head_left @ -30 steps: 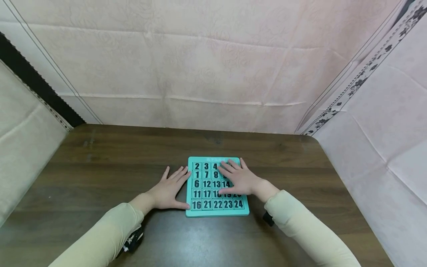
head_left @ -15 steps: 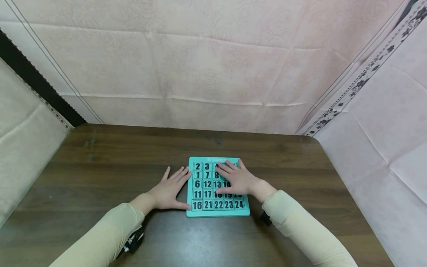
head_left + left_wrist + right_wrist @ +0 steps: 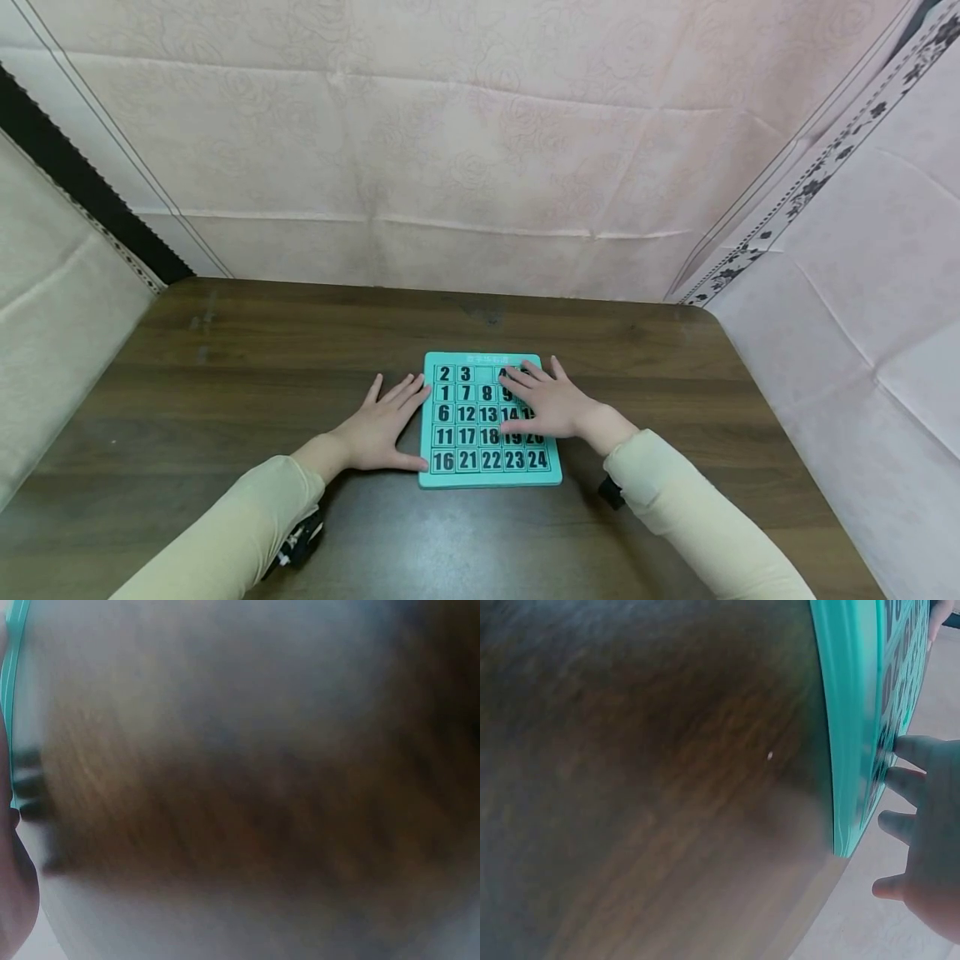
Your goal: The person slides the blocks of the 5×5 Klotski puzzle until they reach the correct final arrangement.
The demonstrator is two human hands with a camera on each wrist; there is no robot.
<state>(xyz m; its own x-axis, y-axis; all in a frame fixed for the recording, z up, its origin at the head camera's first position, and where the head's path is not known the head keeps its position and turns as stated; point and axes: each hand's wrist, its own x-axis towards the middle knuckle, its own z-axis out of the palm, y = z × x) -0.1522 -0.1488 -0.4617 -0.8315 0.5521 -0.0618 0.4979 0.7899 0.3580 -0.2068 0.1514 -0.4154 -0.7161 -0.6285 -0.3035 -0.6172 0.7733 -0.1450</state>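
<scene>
A turquoise sliding number puzzle point(image 3: 480, 467) with black numbered tiles lies flat on the dark wooden table point(image 3: 225, 367). My left hand point(image 3: 378, 429) rests flat on the table beside the puzzle's left edge, its thumb against the frame. My right hand point(image 3: 543, 400) lies on the puzzle's upper right part with straight fingers point(image 3: 517, 377) touching the tiles there, and it hides several of them. The square after tile 3 in the top row is bare. In the right wrist view the puzzle edge point(image 3: 847, 735) and my fingers point(image 3: 915, 784) show; the left wrist view is a blur of table.
Pink cloth walls point(image 3: 480, 142) stand close behind and to the right of the table. A beige panel point(image 3: 52, 325) borders the left side. Bare wood lies all round the puzzle.
My right hand has slid to the right across the top of the puzzle, and a tile in the top row moved right with it, baring a square. The left hand stayed still.
</scene>
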